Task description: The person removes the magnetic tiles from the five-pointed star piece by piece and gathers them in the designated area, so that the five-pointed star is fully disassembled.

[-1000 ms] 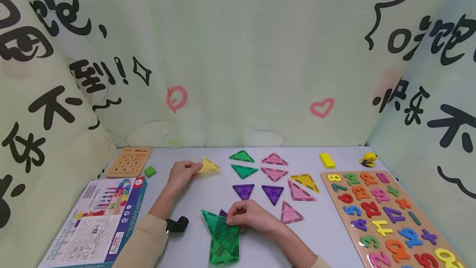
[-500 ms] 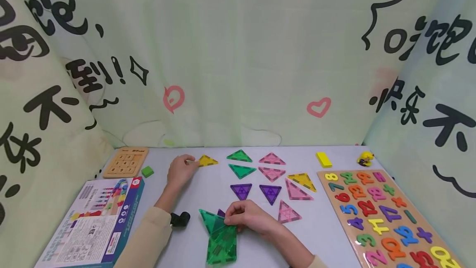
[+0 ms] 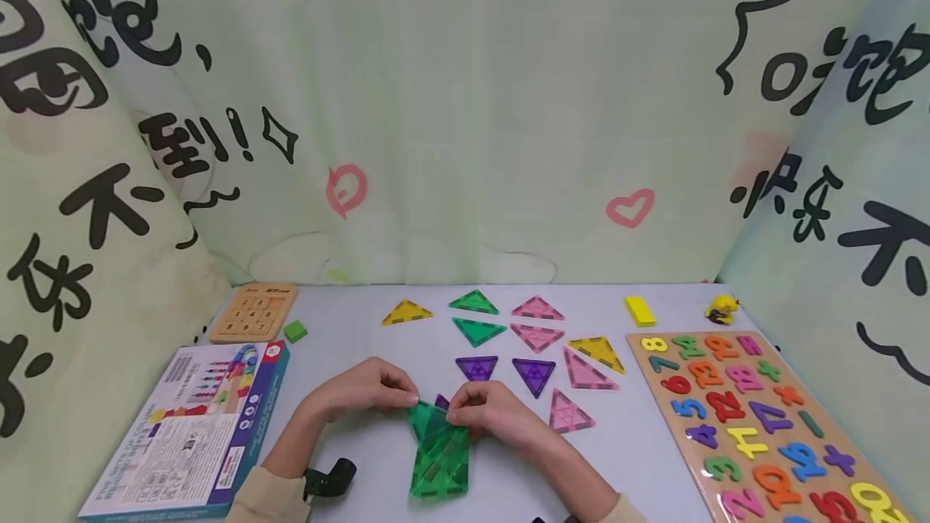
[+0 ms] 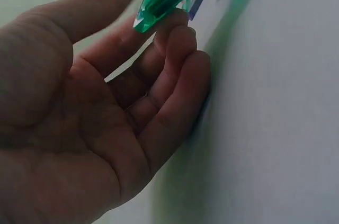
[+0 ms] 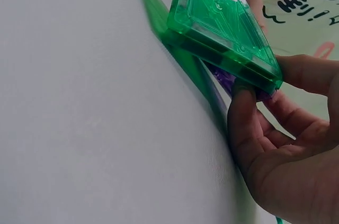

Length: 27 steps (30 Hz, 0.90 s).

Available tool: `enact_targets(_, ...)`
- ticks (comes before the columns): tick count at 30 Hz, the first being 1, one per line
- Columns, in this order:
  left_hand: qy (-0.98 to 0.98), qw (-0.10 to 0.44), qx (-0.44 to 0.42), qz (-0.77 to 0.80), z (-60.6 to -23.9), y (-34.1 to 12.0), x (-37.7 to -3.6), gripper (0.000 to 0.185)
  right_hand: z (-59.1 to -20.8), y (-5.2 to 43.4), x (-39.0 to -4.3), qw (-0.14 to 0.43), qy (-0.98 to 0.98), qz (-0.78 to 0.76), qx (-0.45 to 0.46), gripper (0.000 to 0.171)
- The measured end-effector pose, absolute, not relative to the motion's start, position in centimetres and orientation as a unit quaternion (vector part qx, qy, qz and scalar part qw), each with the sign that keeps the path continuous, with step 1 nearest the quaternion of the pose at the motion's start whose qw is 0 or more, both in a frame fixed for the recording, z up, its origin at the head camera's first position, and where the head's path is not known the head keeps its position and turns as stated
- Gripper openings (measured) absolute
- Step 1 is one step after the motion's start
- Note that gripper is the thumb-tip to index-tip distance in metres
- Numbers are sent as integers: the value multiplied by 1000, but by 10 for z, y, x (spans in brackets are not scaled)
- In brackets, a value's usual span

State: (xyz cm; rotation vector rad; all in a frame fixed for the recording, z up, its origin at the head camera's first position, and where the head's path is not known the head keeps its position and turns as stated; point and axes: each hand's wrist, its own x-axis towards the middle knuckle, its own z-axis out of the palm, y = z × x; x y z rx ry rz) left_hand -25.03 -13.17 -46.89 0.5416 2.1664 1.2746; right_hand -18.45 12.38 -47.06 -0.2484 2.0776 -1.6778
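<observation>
Low in the head view, translucent green magnetic tiles (image 3: 441, 462) form a square body with a pointed upper left corner. My left hand (image 3: 363, 390) pinches that corner; in the left wrist view, its tip lies between the thumb and the fingers (image 4: 180, 28). From the other side my right hand (image 3: 497, 418) pinches the upper right edge. Beneath the green, a purple tile (image 5: 225, 77) shows in the right wrist view, with a right finger under it. A yellow triangle tile (image 3: 407, 313) lies flat farther back.
Behind the hands lie green (image 3: 478, 332), purple (image 3: 534, 376) and pink (image 3: 570, 412) triangle tiles. A boxed set (image 3: 189, 426) lies at left, below a wooden number board (image 3: 254, 313). A number puzzle board (image 3: 715, 484) fills the right side, a yellow block (image 3: 640, 311) behind it.
My left hand has let go of the yellow triangle at the back and come forward to the green tiles' left corner. My right hand has kept its pinch on them.
</observation>
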Motion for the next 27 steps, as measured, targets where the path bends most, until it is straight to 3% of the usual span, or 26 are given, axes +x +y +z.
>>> enact_targets(6,806,278,220,474,-470,-129,-249,17,-472,125,-185,240,747,-614,-90,19)
enact_targets(19,786,258,164,537,-482,-132,-249,19,-477,125,-185,247,734,-626,-92,24)
enact_targets(27,802,152,53,575,-491,-140,-266,20,-476,123,-185,252,734,-623,-95,23)
